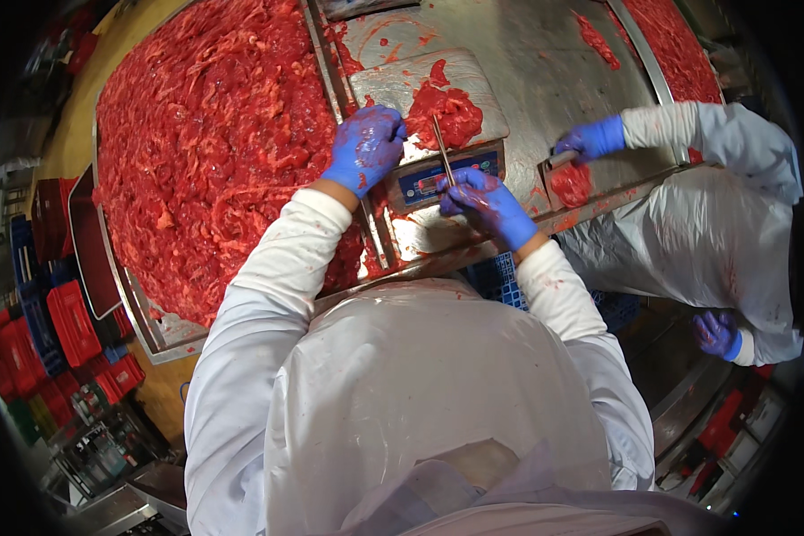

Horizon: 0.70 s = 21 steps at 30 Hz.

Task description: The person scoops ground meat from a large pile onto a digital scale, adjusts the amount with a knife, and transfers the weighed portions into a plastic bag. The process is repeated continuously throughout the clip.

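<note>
My left hand (366,147), in a blue glove smeared with red, has its fingers curled at the left edge of a digital scale. What they hold, if anything, is hidden. My right hand (489,205), also blue-gloved, is closed on a thin metal tool (443,152), perhaps a blade seen edge-on. It slants up from the fist over the scale's display (447,179), its far end at a pile of red meat (456,116). That meat lies on the scale's platform (393,76). Left of my left hand, a large heap of raw meat strips (214,152) fills a metal-edged trough.
A co-worker's gloved hand (590,140) holds a metal tool by a meat piece (570,185) at the right. More meat (674,49) lies beyond a metal rail. Red crates (71,322) stand at the lower left; a blue crate (500,281) is under the table edge.
</note>
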### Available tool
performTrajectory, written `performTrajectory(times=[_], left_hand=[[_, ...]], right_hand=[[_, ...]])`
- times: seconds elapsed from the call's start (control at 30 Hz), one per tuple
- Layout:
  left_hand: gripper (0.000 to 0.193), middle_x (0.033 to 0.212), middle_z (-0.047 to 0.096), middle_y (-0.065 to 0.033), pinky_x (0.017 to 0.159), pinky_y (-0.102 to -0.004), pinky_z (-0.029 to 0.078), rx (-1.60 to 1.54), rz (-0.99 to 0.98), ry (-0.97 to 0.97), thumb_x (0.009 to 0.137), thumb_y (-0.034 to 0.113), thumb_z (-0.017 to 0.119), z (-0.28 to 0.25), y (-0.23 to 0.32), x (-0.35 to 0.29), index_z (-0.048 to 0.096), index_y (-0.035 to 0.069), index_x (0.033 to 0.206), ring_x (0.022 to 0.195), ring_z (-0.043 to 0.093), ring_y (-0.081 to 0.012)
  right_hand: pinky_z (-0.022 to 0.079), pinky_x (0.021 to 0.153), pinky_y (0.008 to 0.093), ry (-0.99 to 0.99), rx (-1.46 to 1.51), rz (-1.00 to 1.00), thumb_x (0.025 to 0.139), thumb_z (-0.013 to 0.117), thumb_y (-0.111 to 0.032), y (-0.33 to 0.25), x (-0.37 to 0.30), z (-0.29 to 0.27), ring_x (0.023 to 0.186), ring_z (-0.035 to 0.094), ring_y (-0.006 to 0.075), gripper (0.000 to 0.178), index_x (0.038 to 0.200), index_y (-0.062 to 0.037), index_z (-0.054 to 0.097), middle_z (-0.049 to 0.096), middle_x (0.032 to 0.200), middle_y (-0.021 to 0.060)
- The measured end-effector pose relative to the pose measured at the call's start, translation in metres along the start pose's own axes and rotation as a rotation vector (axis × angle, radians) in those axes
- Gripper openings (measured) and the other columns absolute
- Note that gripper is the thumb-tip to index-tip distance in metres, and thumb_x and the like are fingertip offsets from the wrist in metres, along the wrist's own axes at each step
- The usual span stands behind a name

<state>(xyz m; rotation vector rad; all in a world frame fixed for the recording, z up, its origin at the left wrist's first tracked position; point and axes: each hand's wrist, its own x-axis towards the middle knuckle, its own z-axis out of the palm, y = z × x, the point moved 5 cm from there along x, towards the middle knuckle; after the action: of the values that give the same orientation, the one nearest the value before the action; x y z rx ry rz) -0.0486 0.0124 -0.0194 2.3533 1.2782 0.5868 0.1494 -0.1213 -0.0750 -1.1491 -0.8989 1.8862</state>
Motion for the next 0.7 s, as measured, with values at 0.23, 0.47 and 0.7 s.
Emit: performTrajectory(times=[0.23,0.47,0.7], left_hand=[[0.012,0.09,0.068,-0.0135,0.08,-0.0456,0.055,-0.039,0.018,-0.02,0.089,0.019,0.069,-0.007,0.011,-0.023,0.068,0.007,0.088,0.091,0.068,-0.0347],[0.012,0.091,0.067,-0.0153,0.076,-0.0466,0.055,-0.056,-0.036,-0.026,0.09,0.018,0.068,-0.013,-0.002,-0.037,0.067,0.007,0.088,0.087,0.068,-0.0369],[0.013,0.091,0.066,-0.0178,0.076,-0.0492,0.054,-0.071,0.02,-0.16,0.091,0.019,0.066,-0.003,0.01,-0.064,0.067,0.006,0.089,0.087,0.067,-0.0395]], right_hand=[[0.057,0.086,0.0297,-0.041,0.045,-0.009,0.101,0.07,-0.035,-0.026,0.023,0.035,0.088,0.068,0.0122,0.033,0.115,-0.0047,0.069,0.07,0.098,0.0032],[0.059,0.083,0.0317,-0.011,0.234,0.136,0.103,0.067,-0.019,-0.018,0.02,0.048,0.086,0.069,0.0138,0.02,0.113,-0.0014,0.067,0.069,0.093,0.0051],[0.061,0.077,0.0343,0.123,0.255,0.065,0.103,0.064,-0.018,-0.038,0.063,0.043,0.078,0.07,0.0197,0.018,0.11,-0.0018,0.067,0.071,0.093,0.0093]])
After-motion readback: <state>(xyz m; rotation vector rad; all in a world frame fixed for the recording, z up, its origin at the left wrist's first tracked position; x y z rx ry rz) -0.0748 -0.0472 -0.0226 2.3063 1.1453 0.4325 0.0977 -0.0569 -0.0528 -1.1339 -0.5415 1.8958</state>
